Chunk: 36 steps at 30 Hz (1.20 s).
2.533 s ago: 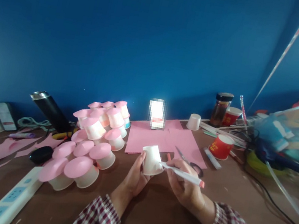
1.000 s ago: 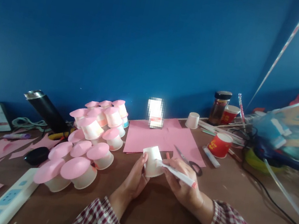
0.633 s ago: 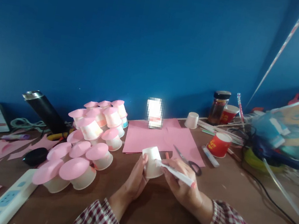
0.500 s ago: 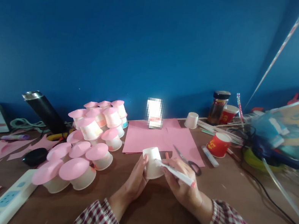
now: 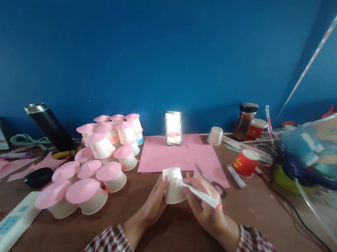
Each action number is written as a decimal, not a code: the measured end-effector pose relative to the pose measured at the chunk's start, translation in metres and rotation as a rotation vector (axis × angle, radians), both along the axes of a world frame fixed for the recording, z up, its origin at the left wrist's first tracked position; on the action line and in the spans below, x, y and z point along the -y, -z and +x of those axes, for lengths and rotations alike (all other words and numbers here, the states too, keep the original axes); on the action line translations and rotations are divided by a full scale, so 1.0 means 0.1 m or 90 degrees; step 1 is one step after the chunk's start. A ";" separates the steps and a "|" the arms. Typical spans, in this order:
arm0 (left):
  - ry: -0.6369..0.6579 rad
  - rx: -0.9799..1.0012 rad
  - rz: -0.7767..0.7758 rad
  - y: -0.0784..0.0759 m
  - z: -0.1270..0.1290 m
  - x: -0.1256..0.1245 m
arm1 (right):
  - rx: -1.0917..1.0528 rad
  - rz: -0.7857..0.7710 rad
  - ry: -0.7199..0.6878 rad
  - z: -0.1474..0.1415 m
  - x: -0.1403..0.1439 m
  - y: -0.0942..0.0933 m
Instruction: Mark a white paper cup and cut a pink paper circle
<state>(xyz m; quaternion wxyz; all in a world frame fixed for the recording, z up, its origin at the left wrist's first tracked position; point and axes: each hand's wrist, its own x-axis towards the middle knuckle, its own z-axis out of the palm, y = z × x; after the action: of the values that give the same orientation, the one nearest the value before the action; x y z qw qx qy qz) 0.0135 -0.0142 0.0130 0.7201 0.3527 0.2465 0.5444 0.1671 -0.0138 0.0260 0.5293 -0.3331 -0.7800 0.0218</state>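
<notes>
My left hand [image 5: 151,203] holds a small white paper cup [image 5: 173,184] upside down just above the brown table [image 5: 185,250]. My right hand [image 5: 206,206] grips a white pen with a pink end [image 5: 201,195], and its tip touches the cup's side. Both sleeves are red and white plaid. A pile of upturned white cups topped with pink paper discs [image 5: 96,165] sits left of my hands.
Pink paper sheets [image 5: 183,154] and scissors [image 5: 211,181] lie behind the cup. A red cup [image 5: 246,162], a glue stick [image 5: 235,176], a dark jar [image 5: 243,122] and a cluttered heap with cables stand right. A power strip [image 5: 9,224], black flask [image 5: 49,124] and pink scraps lie left.
The cup has turned a little in my left hand and the pen has shifted slightly on its side. Another person's hand at the far left edge has left the view.
</notes>
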 end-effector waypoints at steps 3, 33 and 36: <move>0.002 -0.017 0.021 0.03 0.00 -0.01 | -0.009 0.025 0.014 0.00 0.00 0.00; 0.009 -0.005 -0.015 0.01 -0.02 -0.03 | -0.039 -0.042 0.015 0.02 0.02 -0.03; 0.003 -0.006 -0.027 0.00 -0.03 -0.03 | -0.032 -0.059 0.000 0.01 0.02 -0.02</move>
<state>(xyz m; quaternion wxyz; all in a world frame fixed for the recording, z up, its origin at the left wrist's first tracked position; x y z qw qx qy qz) 0.0109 -0.0108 0.0128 0.7277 0.3404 0.2603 0.5355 0.1683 -0.0163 0.0284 0.5327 -0.3565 -0.7647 0.0661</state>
